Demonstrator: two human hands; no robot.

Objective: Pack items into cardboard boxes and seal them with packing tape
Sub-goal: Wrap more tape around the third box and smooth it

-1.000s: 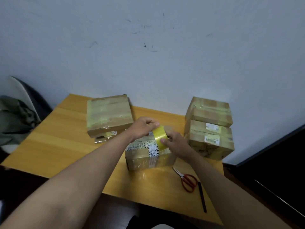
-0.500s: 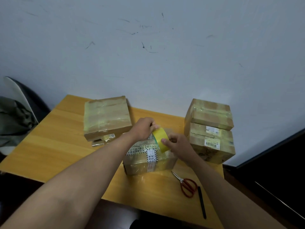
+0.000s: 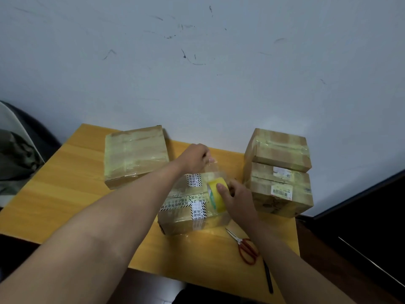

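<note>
Since a moment ago the left hand (image 3: 195, 158) has lifted, pinching clear tape seemingly drawn from the yellow tape roll (image 3: 216, 197) gripped by the right hand (image 3: 235, 197) atop the middle cardboard box (image 3: 188, 210); slack tape could fold onto itself.

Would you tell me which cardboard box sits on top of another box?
The far-right upper box, stacked on the labelled box; the others rest directly on the table.
</note>
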